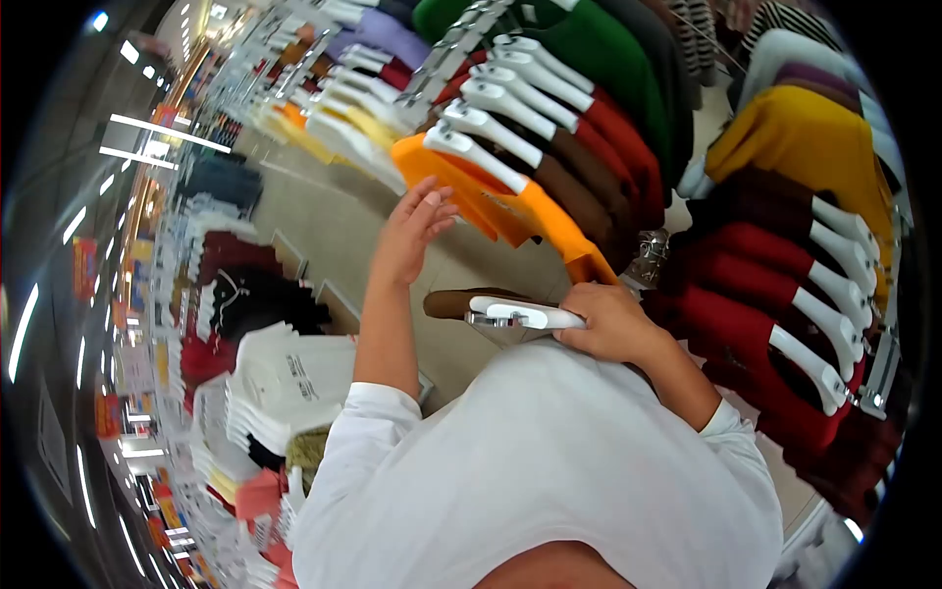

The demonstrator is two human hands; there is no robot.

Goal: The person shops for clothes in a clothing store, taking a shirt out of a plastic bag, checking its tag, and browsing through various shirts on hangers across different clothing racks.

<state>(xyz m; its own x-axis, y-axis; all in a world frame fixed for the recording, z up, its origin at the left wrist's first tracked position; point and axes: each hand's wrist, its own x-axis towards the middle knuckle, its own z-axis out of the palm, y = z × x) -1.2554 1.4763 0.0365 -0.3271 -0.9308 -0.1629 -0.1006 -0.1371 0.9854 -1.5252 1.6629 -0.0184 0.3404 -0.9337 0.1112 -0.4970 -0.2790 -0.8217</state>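
My right hand (613, 324) grips a white clothes hanger (535, 315) close to my chest. Its metal hook points left, and a brown garment (459, 303) shows just behind it. The lower end of an orange shirt (547, 218) reaches down to the fingers of that hand; whether they touch it I cannot tell. That shirt hangs on a white hanger (475, 157) at the near end of a metal rail (446, 61). My left hand (422, 221) is raised beside the shirt's left part, fingers loosely bent and apart, holding nothing.
Behind the orange shirt hang brown, red and green garments (589, 69). To the right, dark red tops (726, 324) and a mustard top (785, 133) crowd another rack. White T-shirts (294, 373) hang at lower left. Tiled floor (324, 211) runs between the racks.
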